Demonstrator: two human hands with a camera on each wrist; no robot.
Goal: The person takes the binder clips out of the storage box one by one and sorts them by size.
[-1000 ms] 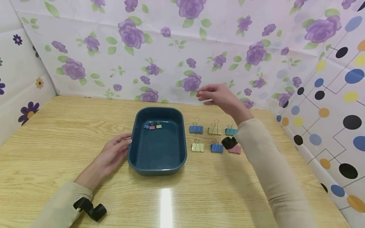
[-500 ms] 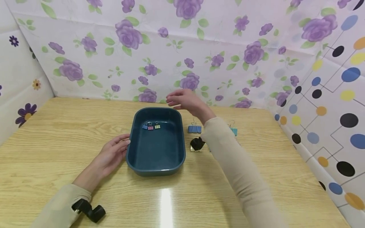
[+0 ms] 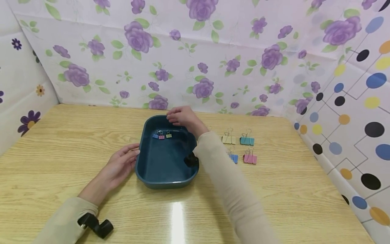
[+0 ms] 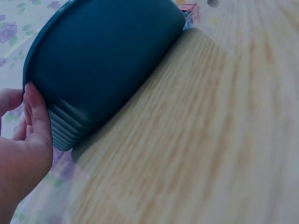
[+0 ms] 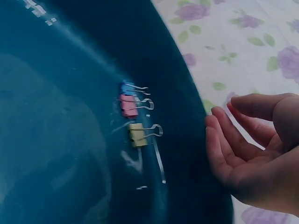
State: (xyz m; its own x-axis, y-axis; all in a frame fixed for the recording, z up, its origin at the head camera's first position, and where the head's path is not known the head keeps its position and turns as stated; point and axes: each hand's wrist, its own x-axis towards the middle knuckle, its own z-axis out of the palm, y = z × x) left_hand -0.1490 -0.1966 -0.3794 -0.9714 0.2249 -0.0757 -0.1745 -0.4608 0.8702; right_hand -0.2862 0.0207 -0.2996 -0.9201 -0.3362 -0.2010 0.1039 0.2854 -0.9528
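A dark teal tray stands on the wooden table, with three small binder clips inside: blue, pink and yellow. My left hand holds the tray's left side, thumb and fingers at the rim. Over the tray's far right rim, my right hand hovers with loosely bent fingers and nothing between them. To the right of the tray lie larger binder clips: cream, teal, blue and pink. My right arm hides others there.
The wooden table runs back to a floral cloth. A dotted cloth borders the right side. Black camera mounts sit on the wrists.
My right hand has moved left and down, from above the large clips to the tray's far rim. My left hand stays at the tray's side.
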